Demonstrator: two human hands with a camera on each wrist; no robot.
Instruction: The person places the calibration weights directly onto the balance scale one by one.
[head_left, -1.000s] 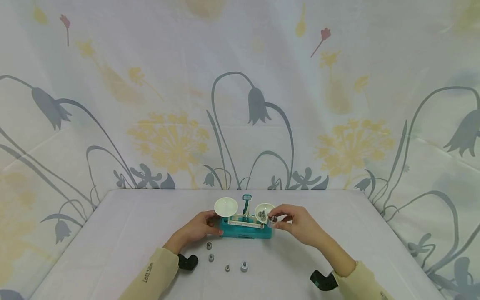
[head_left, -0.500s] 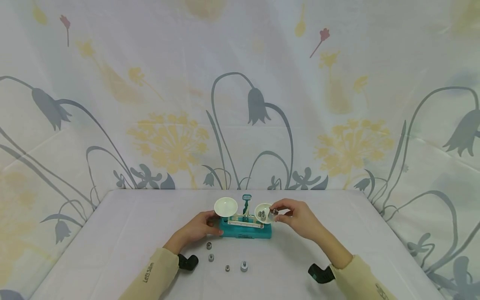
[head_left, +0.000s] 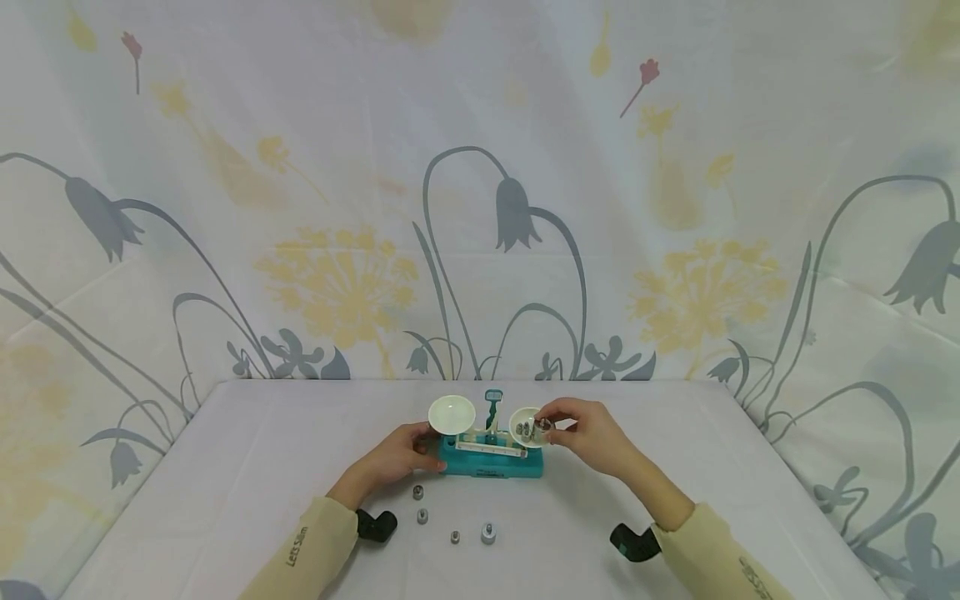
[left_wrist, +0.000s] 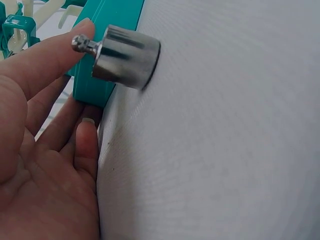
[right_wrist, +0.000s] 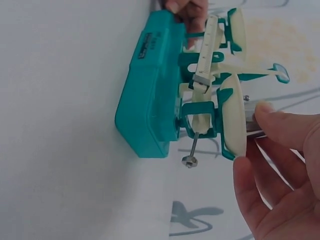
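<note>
A teal balance scale (head_left: 491, 466) with two cream pans stands on the table. My left hand (head_left: 401, 455) grips the left end of its base, the thumb lying along the front side and the other fingers behind. At the other end, my right hand (head_left: 592, 433) pinches a metal weight (right_wrist: 254, 129) low over the right pan (head_left: 523, 414), partly hidden by the fingers. In the right wrist view a fingertip is right at this pan's rim. Several small knobbed weights (head_left: 524, 431) sit in the same pan. The left pan (head_left: 452, 414) holds nothing.
Several knobbed metal weights stand on the white-covered table (head_left: 300, 433) in front of the scale, including a larger one (head_left: 488, 534) and a smaller one (head_left: 454, 537). One weight (left_wrist: 127, 56) stands near the left thumb. A flower-print cloth (head_left: 480, 275) hangs behind.
My right hand has moved slightly left and in over the right pan, carrying the weight from beside the rim to inside it. The left hand and the scale's base have kept their places.
</note>
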